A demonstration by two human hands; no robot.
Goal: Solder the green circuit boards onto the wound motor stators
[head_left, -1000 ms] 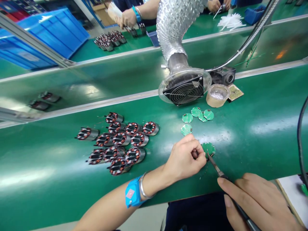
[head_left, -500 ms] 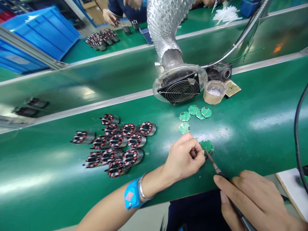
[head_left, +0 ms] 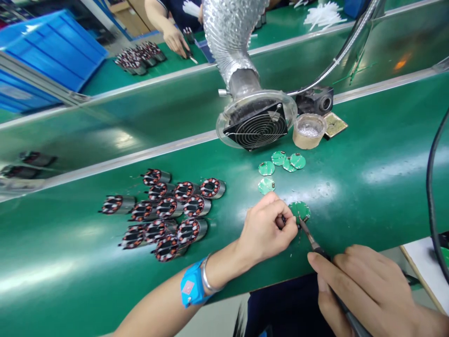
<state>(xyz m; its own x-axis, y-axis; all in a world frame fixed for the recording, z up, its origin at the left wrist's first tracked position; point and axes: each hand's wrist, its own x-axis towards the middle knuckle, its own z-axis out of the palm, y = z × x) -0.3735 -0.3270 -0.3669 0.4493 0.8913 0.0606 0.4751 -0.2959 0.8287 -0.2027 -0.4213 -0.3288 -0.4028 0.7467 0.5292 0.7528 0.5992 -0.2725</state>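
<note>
My left hand (head_left: 268, 227), with a blue strap and a metal bangle at the wrist, is pinched closed at the left edge of a round green circuit board (head_left: 299, 212). What its fingertips grip is hidden. My right hand (head_left: 368, 285) is wrapped round the dark handle of a soldering iron (head_left: 314, 242), whose tip touches the board near its lower edge. Several other round green boards (head_left: 278, 158) lie behind my left hand. To the left, several motor stators (head_left: 168, 207) with copper windings and dark leads lie grouped on the green table (head_left: 77, 234).
A round fan guard (head_left: 257, 126) on a silver duct (head_left: 233, 37) hangs over the table's back. Beside it are a beige pot (head_left: 308, 132) and a square tin (head_left: 336, 125). A black cable (head_left: 430, 196) hangs at right. Beyond the divider, a person's hand (head_left: 175, 40) holds a tool.
The view has shifted slightly. My hands and the iron keep nearly the same place at the board. Across the divider, the other person's hand has come lower and further right, with a tool.
</note>
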